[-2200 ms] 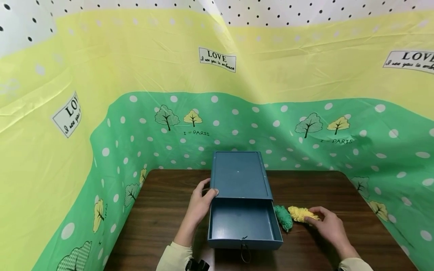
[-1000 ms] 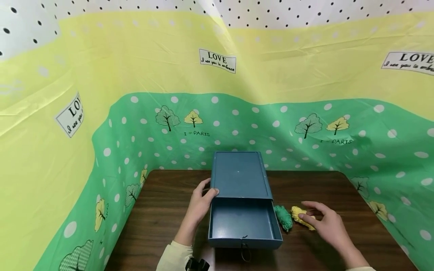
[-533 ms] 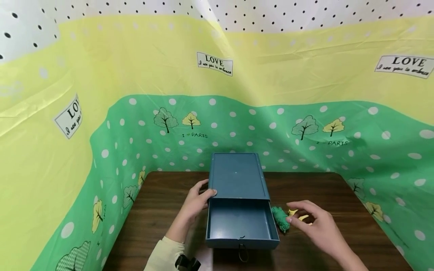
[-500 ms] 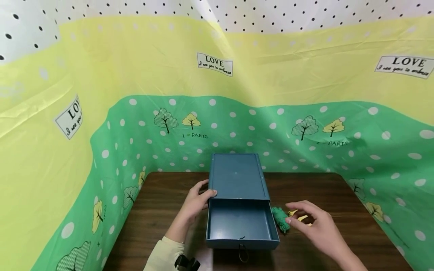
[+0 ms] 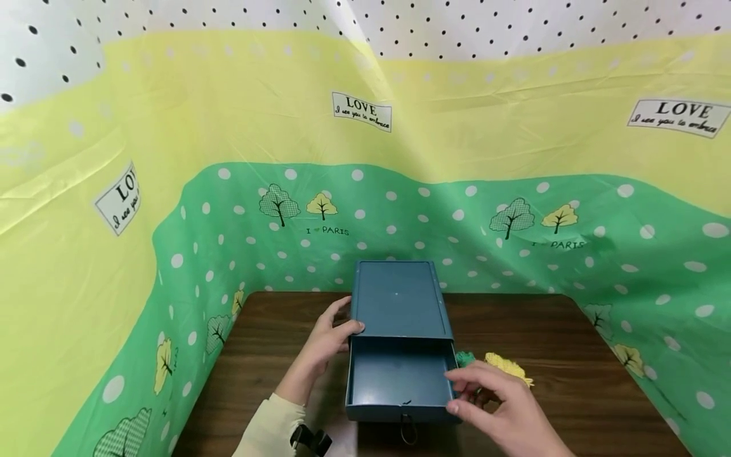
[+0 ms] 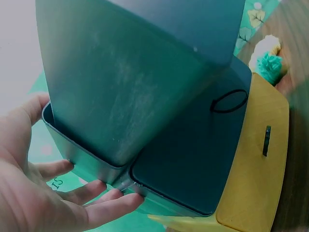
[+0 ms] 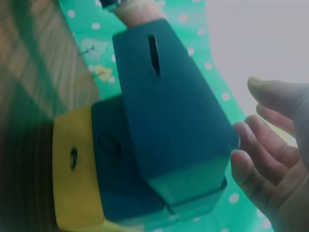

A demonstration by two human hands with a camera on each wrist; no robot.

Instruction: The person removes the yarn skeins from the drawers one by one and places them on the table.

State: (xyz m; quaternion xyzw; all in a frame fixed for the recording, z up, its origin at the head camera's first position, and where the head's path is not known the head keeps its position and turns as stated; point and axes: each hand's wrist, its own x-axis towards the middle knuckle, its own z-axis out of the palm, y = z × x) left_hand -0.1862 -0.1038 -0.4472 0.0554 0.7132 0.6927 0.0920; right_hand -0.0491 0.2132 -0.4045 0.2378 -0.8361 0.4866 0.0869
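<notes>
A blue drawer cabinet (image 5: 400, 298) stands on the table with its top drawer (image 5: 400, 381) pulled out and bare inside. My left hand (image 5: 325, 339) grips the cabinet's left edge, thumb on top and fingers along the side. My right hand (image 5: 497, 400) is at the drawer's front right corner, its fingers loosely bent and holding nothing; whether it touches the drawer I cannot tell. A green yarn bundle (image 5: 465, 358) lies right of the drawer, partly hidden by that hand. Beyond it is a yellow yarn bundle (image 5: 505, 365).
In the left wrist view, a second blue drawer (image 6: 188, 154) and a yellow drawer (image 6: 256, 164) sit below, shut, each with a loop pull. The dark wood table (image 5: 268, 330) backs onto a green and yellow patterned curtain (image 5: 388, 222).
My right hand has let go of the yellow yarn bundle and moved left to the drawer's corner. The yellow bundle lies more slanted. My left hand stays on the cabinet.
</notes>
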